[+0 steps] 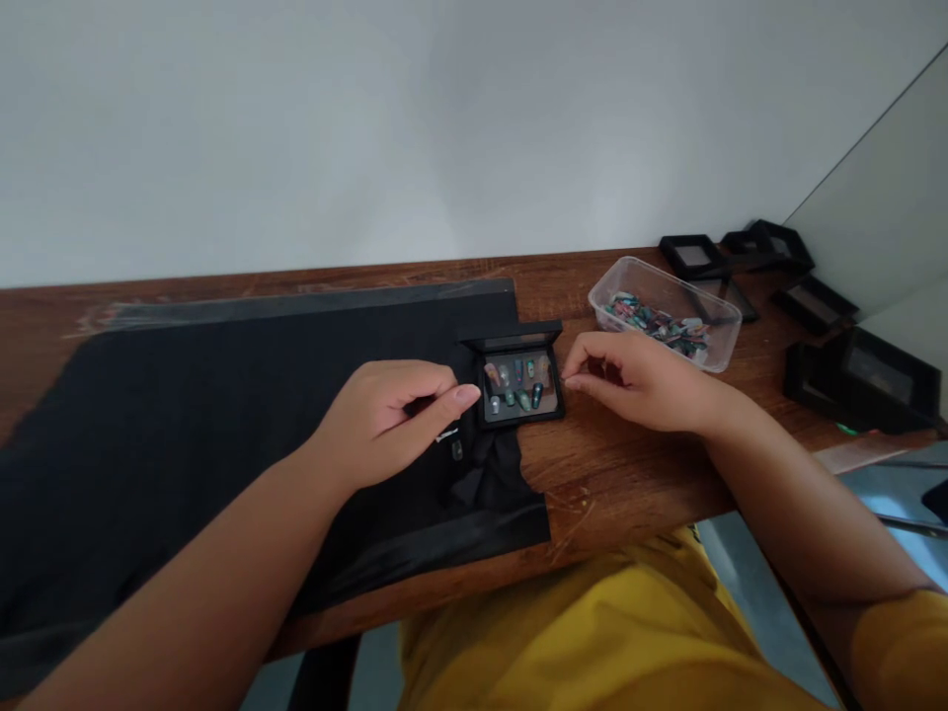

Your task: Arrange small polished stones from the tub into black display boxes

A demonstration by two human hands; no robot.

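Observation:
A small black case stands with its lid raised at the right edge of a black cloth, with several decorated false nails in two rows inside. My left hand is closed at the case's left side, thumb against the curled fingers; whatever it may hold is hidden. At the right side of the case, my right hand pinches with thumb and forefinger, and nothing can be made out between the tips. A loose dark nail lies on the cloth below the case.
A clear plastic tub of many mixed nails stands behind my right hand. Several black frame boxes lie at the right end of the wooden table. The black cloth covers the table's left part, with a pale wall behind.

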